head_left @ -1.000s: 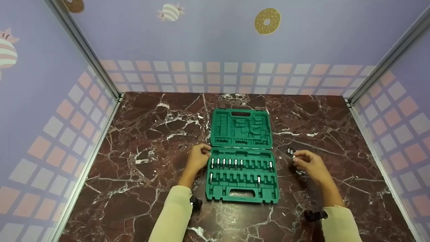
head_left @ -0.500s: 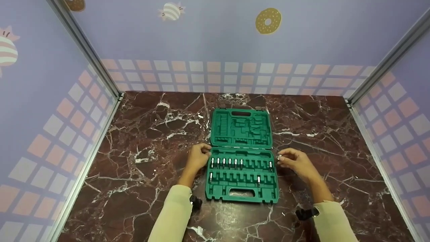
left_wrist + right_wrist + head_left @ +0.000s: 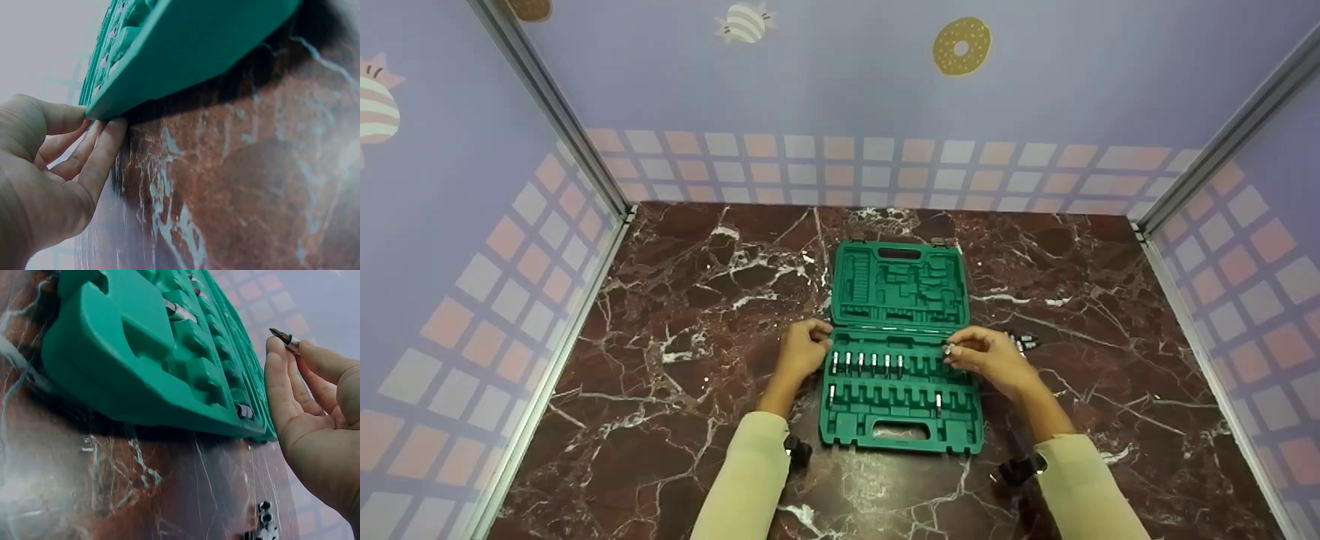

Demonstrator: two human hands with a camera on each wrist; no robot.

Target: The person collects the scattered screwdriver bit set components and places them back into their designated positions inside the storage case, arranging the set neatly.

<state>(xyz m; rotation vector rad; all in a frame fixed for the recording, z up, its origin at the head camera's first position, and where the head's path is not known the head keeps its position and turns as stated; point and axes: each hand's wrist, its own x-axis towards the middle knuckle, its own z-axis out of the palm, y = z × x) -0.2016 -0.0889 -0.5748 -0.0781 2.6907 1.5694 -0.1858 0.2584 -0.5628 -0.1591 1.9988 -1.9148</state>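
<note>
Right hand [image 3: 990, 364] has come in from beside the case [image 3: 847, 427] to above its upper row — a bit [image 3: 948, 349] pinched between thumb and fingertips, dark tip showing in the right wrist view. That likely puts it within reach of the unfilled slots; it is not seated yet. Left hand [image 3: 804, 351] unmoved, thumb and fingers pinching the case's left edge, probably steadying it.

Hard to see: right hand covers the upper row's right end from above — the right wrist view shows a seated bit [image 3: 243, 410] there. Loose pieces [image 3: 1024, 342] half hidden behind the right hand, cut off in the wrist view; count uncertain.
</note>
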